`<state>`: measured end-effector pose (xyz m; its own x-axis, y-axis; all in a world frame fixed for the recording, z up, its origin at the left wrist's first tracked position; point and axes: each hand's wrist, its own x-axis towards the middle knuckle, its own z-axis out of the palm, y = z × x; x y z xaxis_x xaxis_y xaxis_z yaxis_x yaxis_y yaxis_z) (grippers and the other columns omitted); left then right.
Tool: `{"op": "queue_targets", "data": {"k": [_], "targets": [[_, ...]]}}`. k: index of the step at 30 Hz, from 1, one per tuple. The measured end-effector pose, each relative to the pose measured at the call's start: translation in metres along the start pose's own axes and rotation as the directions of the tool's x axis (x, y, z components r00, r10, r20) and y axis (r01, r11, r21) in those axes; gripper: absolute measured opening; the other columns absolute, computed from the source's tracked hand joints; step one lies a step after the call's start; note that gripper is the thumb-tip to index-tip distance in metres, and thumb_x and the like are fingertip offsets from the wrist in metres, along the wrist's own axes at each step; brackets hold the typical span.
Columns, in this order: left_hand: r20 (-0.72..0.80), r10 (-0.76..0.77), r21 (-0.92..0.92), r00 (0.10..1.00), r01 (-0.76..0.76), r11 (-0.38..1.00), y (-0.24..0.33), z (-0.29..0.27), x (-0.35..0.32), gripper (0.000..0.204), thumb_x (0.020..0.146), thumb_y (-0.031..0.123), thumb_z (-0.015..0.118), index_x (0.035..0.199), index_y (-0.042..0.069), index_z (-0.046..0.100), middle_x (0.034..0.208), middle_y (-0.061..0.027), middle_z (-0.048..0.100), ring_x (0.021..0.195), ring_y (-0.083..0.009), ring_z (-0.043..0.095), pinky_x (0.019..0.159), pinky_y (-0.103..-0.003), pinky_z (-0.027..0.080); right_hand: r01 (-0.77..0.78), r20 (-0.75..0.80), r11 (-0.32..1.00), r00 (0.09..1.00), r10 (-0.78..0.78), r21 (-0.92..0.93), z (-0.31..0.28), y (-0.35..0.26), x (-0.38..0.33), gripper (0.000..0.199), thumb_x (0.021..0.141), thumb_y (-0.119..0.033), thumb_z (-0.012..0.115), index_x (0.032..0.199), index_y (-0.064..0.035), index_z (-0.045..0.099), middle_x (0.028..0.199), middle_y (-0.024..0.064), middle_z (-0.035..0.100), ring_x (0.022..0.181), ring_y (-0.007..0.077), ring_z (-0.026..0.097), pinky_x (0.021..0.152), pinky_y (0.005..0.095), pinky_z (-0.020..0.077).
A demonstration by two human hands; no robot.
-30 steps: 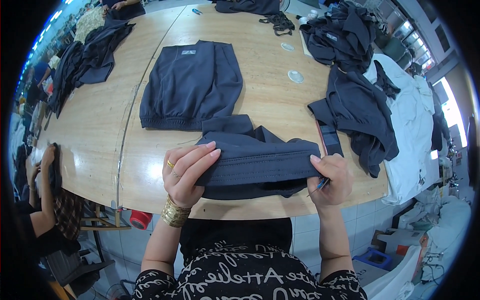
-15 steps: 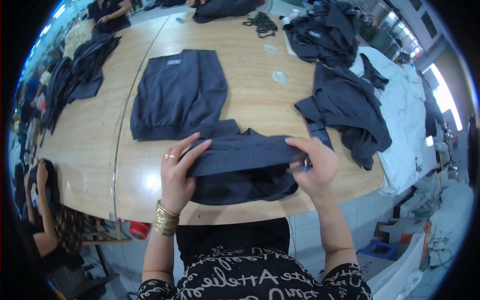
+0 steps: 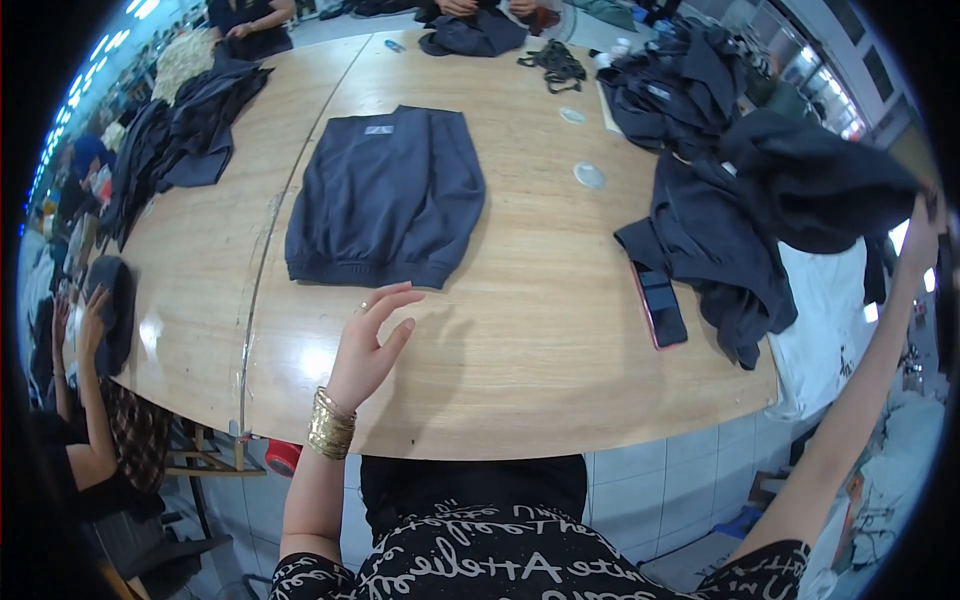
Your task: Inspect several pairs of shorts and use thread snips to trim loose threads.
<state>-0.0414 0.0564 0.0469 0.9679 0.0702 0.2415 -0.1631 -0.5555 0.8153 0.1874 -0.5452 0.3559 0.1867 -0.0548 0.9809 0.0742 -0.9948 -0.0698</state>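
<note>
Holding a dark folded garment [image 3: 815,185] up at the far right, the right hand [image 3: 925,225] is stretched out over the pile of dark clothes [image 3: 715,250]; the fingers sit at the rim of the view, so how they close on the cloth cannot be told, but the garment hangs from that hand, clear of the bench [image 3: 520,330]. Left hand [image 3: 368,345] is open, fingers spread, hovering just above the bare wood near the front edge, touching nothing.

Garment looks like soft knit: light, limp, not slippery, will sag and unfold if held by one corner (better gripped along a folded edge or with the palm under the fold). Nothing fragile about it.

Flat dark sweater [image 3: 390,195] lies smoothed out mid-bench, ahead of the left hand. Phone [image 3: 660,305] lies beside the pile, half under a hem.
</note>
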Motion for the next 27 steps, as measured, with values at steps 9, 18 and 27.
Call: {"op": "queue_targets", "data": {"k": [9, 18, 27], "targets": [[-0.319, -0.041, 0.267, 0.947, 0.131, 0.955, -0.075, -0.013, 0.001, 0.021, 0.080, 0.003, 0.058, 0.100, 0.008, 0.064, 0.098, -0.0100, 0.064, 0.083, -0.0296, 0.060, 0.076, -0.039, 0.048, -0.163, 0.894, 0.986, 0.445, 0.056, 0.020, -0.022, -0.086, -0.277, 0.011, 0.082, -0.012, 0.061, 0.085, -0.0020, 0.061, 0.071, 0.0141, 0.060, 0.067, 0.0283, 0.060, 0.063, 0.0359, 0.0446], [-0.502, -0.192, 0.278, 0.843, 0.367, 0.888, -0.097, -0.022, -0.005, 0.028, 0.079, 0.007, 0.062, 0.107, 0.011, 0.062, 0.107, -0.0080, 0.060, 0.097, -0.0266, 0.056, 0.084, -0.036, 0.045, -0.423, 0.910, 0.839, 0.372, -0.185, 0.343, -0.065, -0.256, -0.370, 0.011, 0.079, -0.002, 0.063, 0.090, 0.0000, 0.061, 0.075, 0.0130, 0.061, 0.067, 0.0234, 0.060, 0.061, 0.0312, 0.0454], [-0.435, -0.061, 0.575, 0.898, 0.329, 0.749, -0.140, -0.047, 0.029, 0.026, 0.080, 0.023, 0.067, 0.105, 0.016, 0.063, 0.104, -0.0027, 0.058, 0.104, -0.0222, 0.053, 0.090, -0.040, 0.035, -0.464, 0.798, 0.649, 0.382, -0.467, 0.602, -0.065, -0.369, -0.359, 0.017, 0.073, 0.004, 0.066, 0.088, -0.0017, 0.062, 0.078, 0.0097, 0.058, 0.069, 0.0211, 0.060, 0.061, 0.0284, 0.0461]]}}
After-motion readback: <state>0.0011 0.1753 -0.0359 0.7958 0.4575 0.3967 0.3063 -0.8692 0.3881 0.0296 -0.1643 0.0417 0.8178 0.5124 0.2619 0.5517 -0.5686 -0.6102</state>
